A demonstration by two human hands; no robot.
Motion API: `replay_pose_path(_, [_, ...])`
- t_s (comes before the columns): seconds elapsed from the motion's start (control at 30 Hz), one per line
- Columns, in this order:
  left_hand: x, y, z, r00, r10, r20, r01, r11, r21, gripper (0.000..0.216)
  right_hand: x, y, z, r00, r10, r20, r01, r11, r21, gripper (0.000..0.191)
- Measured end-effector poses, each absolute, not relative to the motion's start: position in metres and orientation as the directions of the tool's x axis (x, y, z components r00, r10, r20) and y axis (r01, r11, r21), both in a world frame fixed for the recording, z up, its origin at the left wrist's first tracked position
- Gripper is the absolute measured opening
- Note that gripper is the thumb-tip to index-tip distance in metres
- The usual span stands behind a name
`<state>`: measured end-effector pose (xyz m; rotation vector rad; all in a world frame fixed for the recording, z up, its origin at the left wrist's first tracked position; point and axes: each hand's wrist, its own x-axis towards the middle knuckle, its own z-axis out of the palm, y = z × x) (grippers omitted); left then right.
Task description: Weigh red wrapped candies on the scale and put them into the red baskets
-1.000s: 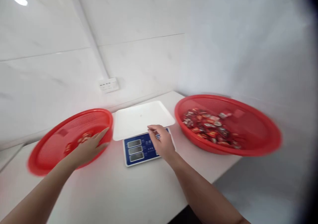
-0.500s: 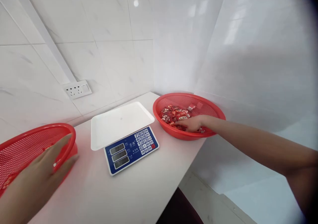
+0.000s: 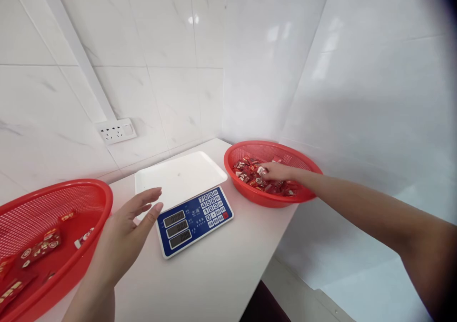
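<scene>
My right hand (image 3: 278, 172) reaches into the red basket (image 3: 250, 194) on the right. Its fingers are pinched on a wrapped candy at the edge of the pile of red wrapped candies (image 3: 248, 175). My left hand (image 3: 124, 231) hovers above the white counter (image 3: 214, 284), fingers spread and holding nothing. It sits between the left red basket (image 3: 105, 203) and the scale's blue keypad panel (image 3: 194, 219). The scale's white tray (image 3: 180, 179) carries nothing. A few red candies (image 3: 39, 248) lie in the left basket.
A white wall socket (image 3: 116, 130) sits on the tiled wall behind the scale, with a white conduit (image 3: 71, 41) running up from it. The counter ends at an edge on the right, beside the tiled side wall (image 3: 357, 98).
My right hand went from the scale's keypad into the right basket and closed on a candy. My left hand left the left basket's rim and came toward the scale.
</scene>
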<state>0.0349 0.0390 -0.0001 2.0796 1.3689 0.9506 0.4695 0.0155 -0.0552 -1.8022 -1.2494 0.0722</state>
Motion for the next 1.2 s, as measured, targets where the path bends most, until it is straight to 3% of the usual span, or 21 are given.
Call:
replay_pose_path(0.2, [0.031,0.052,0.000,0.267,0.942,0.205,0.365,-0.296,0.883,0.044,0.477,0.019,-0.023,0.515,0.856,0.034,0.464,-0.245,-0.851,0.018])
replay_pose_path(0.33, [0.031,0.051,-0.001,0.265,0.944,0.198,0.238,-0.263,0.935,0.041,0.464,0.030,-0.001,0.501,0.861,-0.081,0.331,-0.277,-0.902,0.016])
replay_pose_path(0.47, [0.029,0.048,0.002,0.206,0.943,0.260,0.093,-0.284,0.954,0.036,0.421,0.052,0.015,0.373,0.913,-0.167,0.181,-0.248,-0.952,0.017])
replay_pose_path(0.53, [0.027,0.047,0.003,0.171,0.938,0.301,0.018,-0.308,0.951,0.033,0.390,0.065,0.018,0.281,0.949,-0.140,0.236,-0.210,-0.949,0.021])
replay_pose_path(0.67, [0.018,0.050,0.005,0.077,0.936,0.344,-0.089,-0.337,0.937,0.028,0.323,0.090,0.014,0.018,0.996,-0.088,0.519,-0.085,-0.850,0.034])
replay_pose_path(0.83, [0.009,0.053,0.008,0.012,0.935,0.355,-0.162,-0.349,0.923,0.025,0.274,0.107,0.007,-0.233,0.959,-0.161,0.691,0.047,-0.721,0.042])
replay_pose_path(0.93, [0.008,0.055,0.009,0.002,0.935,0.355,-0.188,-0.349,0.918,0.024,0.268,0.109,0.011,-0.273,0.940,-0.203,0.722,0.061,-0.690,0.049])
replay_pose_path(1.1, [0.007,0.058,0.008,-0.002,0.937,0.349,-0.203,-0.342,0.917,0.023,0.272,0.110,0.020,-0.295,0.933,-0.204,0.656,0.043,-0.754,0.064])
replay_pose_path(1.2, [0.007,0.058,0.008,0.000,0.935,0.354,-0.199,-0.347,0.917,0.023,0.272,0.111,0.024,-0.277,0.942,-0.188,0.628,0.029,-0.778,0.061])
